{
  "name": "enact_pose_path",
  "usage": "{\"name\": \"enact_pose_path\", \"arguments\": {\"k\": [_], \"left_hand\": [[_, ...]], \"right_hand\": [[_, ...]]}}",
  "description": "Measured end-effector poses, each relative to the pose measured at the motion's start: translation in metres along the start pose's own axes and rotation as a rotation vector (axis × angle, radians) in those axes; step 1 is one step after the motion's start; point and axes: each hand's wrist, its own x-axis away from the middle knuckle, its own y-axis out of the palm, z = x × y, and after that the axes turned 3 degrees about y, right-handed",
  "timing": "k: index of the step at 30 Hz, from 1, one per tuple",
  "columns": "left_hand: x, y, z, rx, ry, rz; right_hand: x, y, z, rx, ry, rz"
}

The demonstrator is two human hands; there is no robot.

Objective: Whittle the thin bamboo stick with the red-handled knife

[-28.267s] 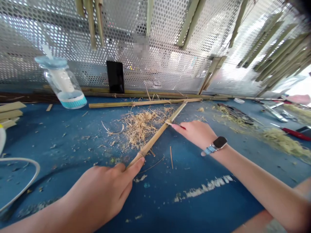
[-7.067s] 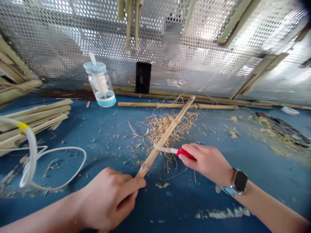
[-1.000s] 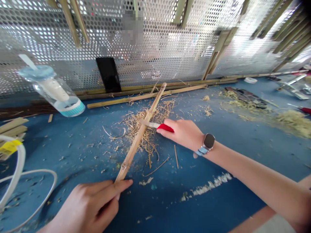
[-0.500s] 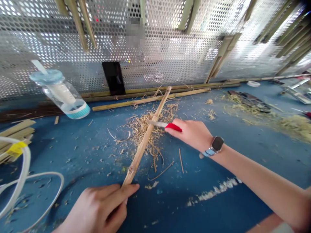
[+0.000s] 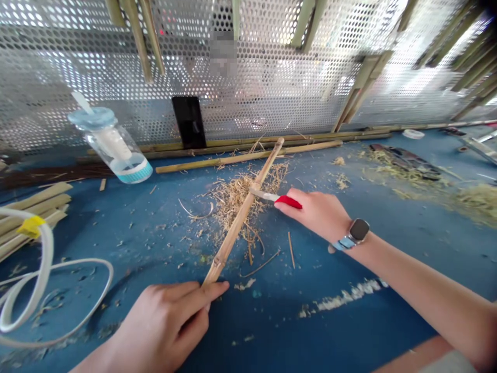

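Observation:
A pale bamboo strip point(image 5: 237, 224) slants away from me over the blue table. My left hand point(image 5: 171, 321) is closed around its near end. In my right hand point(image 5: 316, 210), which wears a watch on its wrist, is a knife point(image 5: 289, 201) with a red handle. The blade lies across the strip beyond its middle, touching it at or close to a node. Under and around the strip is a pile of fine shavings point(image 5: 233, 199). The strip's far end rests over another bamboo strip point(image 5: 194, 165) lying crosswise.
A clear bottle with a blue lid point(image 5: 112, 142) and a black phone point(image 5: 189, 123) stand by the perforated metal panel point(image 5: 252, 77). Split bamboo pieces point(image 5: 34, 212) and a white tube point(image 5: 48, 259) lie at left. More shavings point(image 5: 477, 202) lie at right.
The knife blade has shifted slightly farther up the strip, away from my left hand. My left hand keeps its hold. The whole view has shifted a little.

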Motion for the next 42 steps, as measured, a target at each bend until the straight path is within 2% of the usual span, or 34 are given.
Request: {"name": "enact_pose_path", "arguments": {"k": [3,7,12,17,23,28,30,33,34,35,39,40,42], "left_hand": [[0.0,0.001,0.0,0.008,-0.005,0.015],[0.001,0.002,-0.002,0.019,0.001,0.006],[0.002,0.004,-0.004,0.026,-0.001,0.007],[-0.001,0.004,-0.003,0.027,0.007,0.013],[-0.004,0.0,-0.001,0.014,0.007,0.022],[-0.002,0.001,-0.003,-0.002,0.023,0.01],[-0.002,0.002,-0.004,-0.005,0.038,0.024],[-0.003,0.002,-0.005,-0.003,0.062,0.04],[-0.004,0.002,-0.005,-0.002,0.068,0.04],[-0.004,0.002,-0.005,-0.003,0.073,0.04],[-0.003,0.003,-0.006,-0.008,0.083,0.057],[-0.002,0.004,-0.006,-0.006,0.085,0.065],[0.0,0.006,-0.007,0.006,0.076,0.065]], "right_hand": [[0.0,-0.001,-0.002,-0.029,-0.056,-0.041],[-0.003,-0.001,-0.002,-0.016,0.016,-0.002],[-0.004,0.002,-0.003,-0.067,-0.074,-0.053],[-0.009,0.001,0.006,0.008,0.024,0.006],[0.001,-0.002,-0.006,-0.063,-0.179,-0.052],[-0.015,0.0,0.011,-0.002,-0.028,0.005],[-0.01,0.0,0.002,-0.047,-0.081,-0.029],[0.009,-0.003,-0.022,-0.185,-0.278,-0.123],[0.013,-0.004,-0.027,-0.195,-0.301,-0.13],[0.014,-0.006,-0.029,-0.185,-0.276,-0.124],[0.008,-0.009,-0.02,-0.047,0.01,-0.052],[0.009,-0.01,-0.021,-0.044,0.016,-0.048],[0.016,-0.011,-0.029,-0.117,-0.102,-0.104]]}}
